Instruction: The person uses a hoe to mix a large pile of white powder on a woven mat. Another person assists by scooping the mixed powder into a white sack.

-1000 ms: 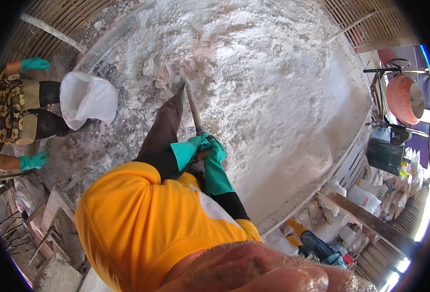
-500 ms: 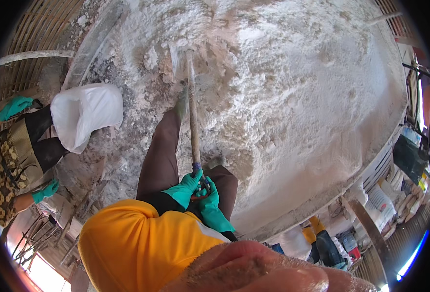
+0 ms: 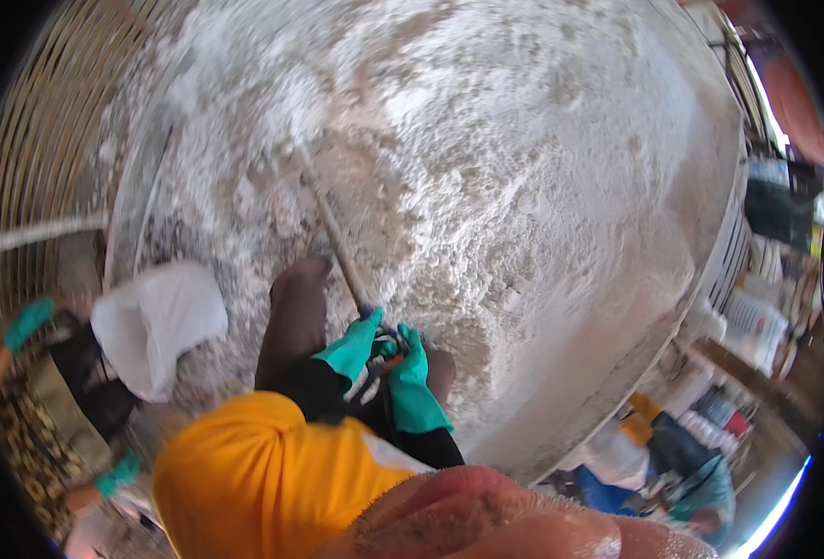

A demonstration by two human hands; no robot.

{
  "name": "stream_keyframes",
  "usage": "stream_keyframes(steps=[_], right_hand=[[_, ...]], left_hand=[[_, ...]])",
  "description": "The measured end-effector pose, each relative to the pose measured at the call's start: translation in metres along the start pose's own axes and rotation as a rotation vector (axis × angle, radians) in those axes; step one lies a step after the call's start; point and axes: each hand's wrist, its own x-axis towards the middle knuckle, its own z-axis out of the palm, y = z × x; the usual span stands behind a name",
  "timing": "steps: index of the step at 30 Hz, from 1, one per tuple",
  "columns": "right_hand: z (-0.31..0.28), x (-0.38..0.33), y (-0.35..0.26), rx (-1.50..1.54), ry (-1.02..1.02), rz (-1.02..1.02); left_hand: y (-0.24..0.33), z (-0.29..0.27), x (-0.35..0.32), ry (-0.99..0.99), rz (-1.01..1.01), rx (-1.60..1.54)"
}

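Observation:
A long-handled shovel (image 3: 336, 238) slants from my hands up and left into the white powder (image 3: 524, 186). Its far end is blurred, and I cannot make out the blade from the powder around it. My left hand (image 3: 351, 348), in a green rubber glove, is closed round the shaft just below a dark band. Beside it, my right hand (image 3: 413, 374), gloved alike, is closed round the dark grip at the near end. Part of that grip shows between the two gloves.
At left stands a co-worker with green gloves (image 3: 116, 473), a white sack (image 3: 165, 321) in front of them. A low curb (image 3: 608, 396) bounds the powder at right. Slatted wall (image 3: 48, 140) rises at far left. Sacks and clutter (image 3: 752, 326) lie beyond the curb.
The shovel's far end has swung left, and its shaft now leans more. Both hands keep their grip. The whole view has shifted, with the co-worker and sack lower in it.

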Motion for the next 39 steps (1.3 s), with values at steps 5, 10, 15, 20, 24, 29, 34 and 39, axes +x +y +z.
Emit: stream_keyframes(steps=[5, 10, 15, 20, 24, 29, 34, 39], right_hand=[[0.008, -0.021, 0.013, -0.325, 0.136, 0.001], [-0.008, 0.004, 0.039, -0.104, 0.335, 0.078], [-0.004, 0.004, 0.047, -0.091, 0.379, -0.023], [-0.023, -0.030, 0.045, -0.146, 0.352, -0.083], [-0.005, -0.090, 0.006, -0.188, 0.298, -0.178], [-0.032, -0.144, -0.034, -0.199, 0.346, -0.200], [0.007, -0.257, -0.101, -0.455, 0.212, -0.315], [0.029, -0.331, -0.142, -0.685, 0.070, -0.374]], left_hand=[[0.044, -0.051, 0.103, 0.135, 0.032, -0.103], [0.144, -0.082, 0.188, 0.216, 0.312, -0.163], [0.143, -0.088, 0.207, 0.208, 0.241, -0.143], [0.127, -0.089, 0.176, 0.206, 0.178, -0.188], [0.122, -0.072, 0.131, 0.090, 0.150, -0.297], [0.119, -0.015, 0.025, 0.112, 0.164, -0.400], [0.109, 0.004, -0.070, 0.046, 0.174, -0.577], [0.087, -0.019, -0.133, 0.034, 0.220, -0.694]])
